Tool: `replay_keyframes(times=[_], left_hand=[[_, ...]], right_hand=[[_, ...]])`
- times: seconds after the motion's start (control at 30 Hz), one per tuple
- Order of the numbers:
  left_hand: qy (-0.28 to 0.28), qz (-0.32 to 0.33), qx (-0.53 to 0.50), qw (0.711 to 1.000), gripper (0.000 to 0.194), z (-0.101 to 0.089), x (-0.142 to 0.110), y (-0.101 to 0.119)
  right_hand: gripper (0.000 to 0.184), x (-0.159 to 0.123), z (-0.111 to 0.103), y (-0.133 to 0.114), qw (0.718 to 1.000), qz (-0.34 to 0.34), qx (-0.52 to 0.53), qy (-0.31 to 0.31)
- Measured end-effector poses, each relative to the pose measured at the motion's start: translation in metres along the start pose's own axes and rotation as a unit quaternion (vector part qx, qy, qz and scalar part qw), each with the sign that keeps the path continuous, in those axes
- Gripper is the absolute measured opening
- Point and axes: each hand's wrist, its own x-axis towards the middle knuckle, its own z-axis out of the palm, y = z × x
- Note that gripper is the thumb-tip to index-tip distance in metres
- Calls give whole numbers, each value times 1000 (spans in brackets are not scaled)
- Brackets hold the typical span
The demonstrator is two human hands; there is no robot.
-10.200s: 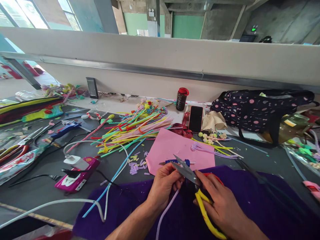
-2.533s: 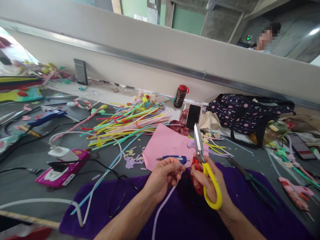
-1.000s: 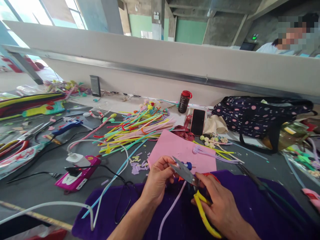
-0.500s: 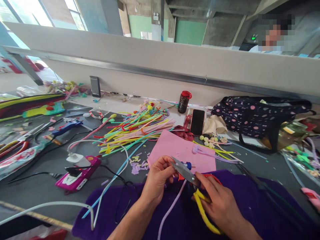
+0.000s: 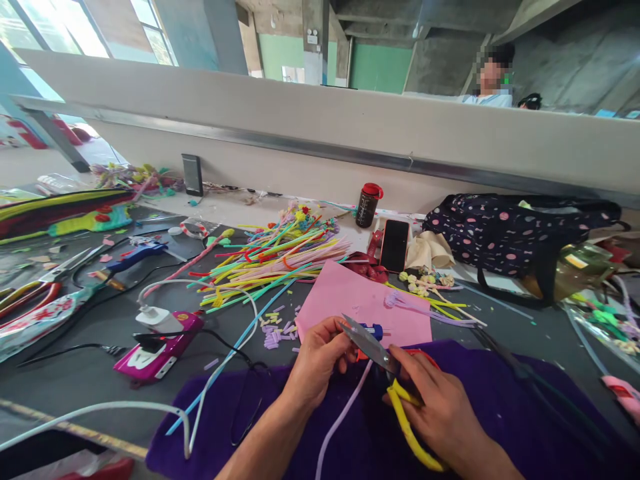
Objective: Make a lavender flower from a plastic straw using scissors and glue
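My left hand [image 5: 316, 360] is closed on the top end of a lilac pipe cleaner [image 5: 340, 421], which trails down across the purple cloth [image 5: 505, 413] on my lap. My right hand [image 5: 440, 413] grips scissors with yellow and red handles [image 5: 400, 413]. Their steel blades [image 5: 364, 340] point up-left and meet the pipe cleaner's end right at my left fingertips.
A pink foam sheet [image 5: 350, 297] lies just beyond my hands, with a heap of coloured pipe cleaners [image 5: 265, 257] behind it. A pink glue gun [image 5: 157, 347], a phone [image 5: 393, 245], a red-capped bottle [image 5: 367, 203] and a dotted bag [image 5: 505, 227] stand around. Another person [image 5: 490, 80] is behind the partition.
My hands and the scissors have hardly moved over the last second. The person behind the partition has shifted to the left.
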Motion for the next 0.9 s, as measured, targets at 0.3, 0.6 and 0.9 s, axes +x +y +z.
replay_keyframes(times=[0.3, 0.6, 0.9], left_hand=[[2, 3, 1, 1000, 16, 2, -2, 2], [-18, 11, -4, 1000, 11, 5, -4, -2], [-11, 9, -23, 1000, 13, 6, -4, -4]], right_hand=[[60, 6, -8, -12, 998, 30, 38, -32], [59, 4, -6, -9, 998, 34, 47, -39], [61, -1, -2, -7, 997, 40, 59, -41]])
